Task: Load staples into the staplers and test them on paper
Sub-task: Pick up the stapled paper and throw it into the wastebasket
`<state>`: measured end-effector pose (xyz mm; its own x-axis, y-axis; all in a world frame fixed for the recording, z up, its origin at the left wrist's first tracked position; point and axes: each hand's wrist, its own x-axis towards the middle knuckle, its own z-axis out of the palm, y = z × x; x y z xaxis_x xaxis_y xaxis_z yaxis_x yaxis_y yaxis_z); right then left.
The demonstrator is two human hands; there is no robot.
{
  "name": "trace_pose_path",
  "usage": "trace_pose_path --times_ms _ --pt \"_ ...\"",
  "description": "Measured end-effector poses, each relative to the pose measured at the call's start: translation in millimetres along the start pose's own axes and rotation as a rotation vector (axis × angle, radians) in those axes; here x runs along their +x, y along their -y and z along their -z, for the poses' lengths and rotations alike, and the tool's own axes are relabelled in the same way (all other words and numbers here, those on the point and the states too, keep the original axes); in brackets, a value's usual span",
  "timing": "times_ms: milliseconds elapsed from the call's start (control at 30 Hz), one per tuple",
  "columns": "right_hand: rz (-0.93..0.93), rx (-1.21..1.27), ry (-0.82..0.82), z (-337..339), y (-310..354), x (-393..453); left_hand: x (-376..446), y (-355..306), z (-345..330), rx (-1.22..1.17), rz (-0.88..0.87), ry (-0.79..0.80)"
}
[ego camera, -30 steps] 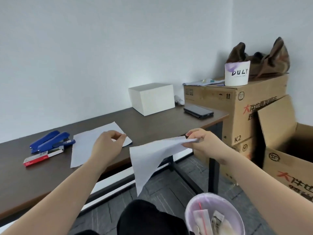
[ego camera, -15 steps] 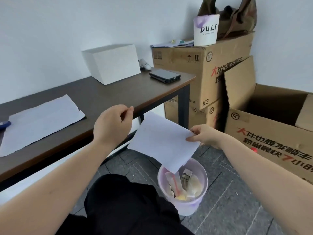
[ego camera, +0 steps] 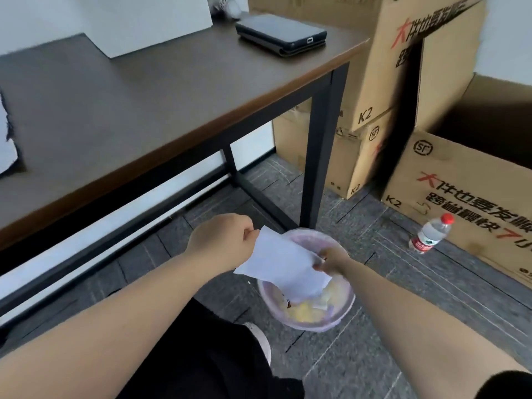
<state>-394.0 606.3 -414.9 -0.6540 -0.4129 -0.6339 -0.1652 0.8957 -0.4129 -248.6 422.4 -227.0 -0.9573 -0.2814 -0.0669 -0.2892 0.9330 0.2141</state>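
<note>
Lower centre, both hands, left hand and right hand, pinch a paper sheet over the seemingly lilac-lined wastebasket on grey carpet; brown desk upper left.

Dark brown wooden counter on a black metal frame, carrying a white rectangular box at its far edge, a dark flat phone-like device in a case near its right corner, and a white paper sheet at the left margin. Grey carpet-tiled floor bearing a translucent lilac waste bin, a clear plastic water bottle with red cap, lying tilted, and stacked brown cardboard boxes.
</note>
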Motion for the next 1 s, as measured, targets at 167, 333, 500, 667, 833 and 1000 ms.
trace_pose_path --times_ms 167,333,500,667,833,1000 --pt "-0.020 -0.208 -0.191 -32.9 -6.6 39.7 32.0 6.6 -18.7 -0.034 -0.027 0.072" --pt "0.021 -0.426 -0.412 -40.5 3.8 41.8 41.3 9.0 -30.9 -0.063 -0.043 0.112" --pt "0.137 -0.327 -0.337 -14.4 23.0 18.7 34.4 1.4 -16.8 -0.072 -0.074 0.124" --pt "0.353 -0.375 -0.330 66.1 82.8 -60.8 20.0 -25.2 36.0 -0.131 -0.115 0.053" --pt "0.707 -0.463 -0.588 153.1 155.6 -178.1 -20.7 -36.6 115.7 -0.104 -0.190 -0.149" --pt "0.966 -0.373 -0.712 182.8 243.4 -259.5 -67.6 3.3 183.3 -0.112 -0.075 -0.375"
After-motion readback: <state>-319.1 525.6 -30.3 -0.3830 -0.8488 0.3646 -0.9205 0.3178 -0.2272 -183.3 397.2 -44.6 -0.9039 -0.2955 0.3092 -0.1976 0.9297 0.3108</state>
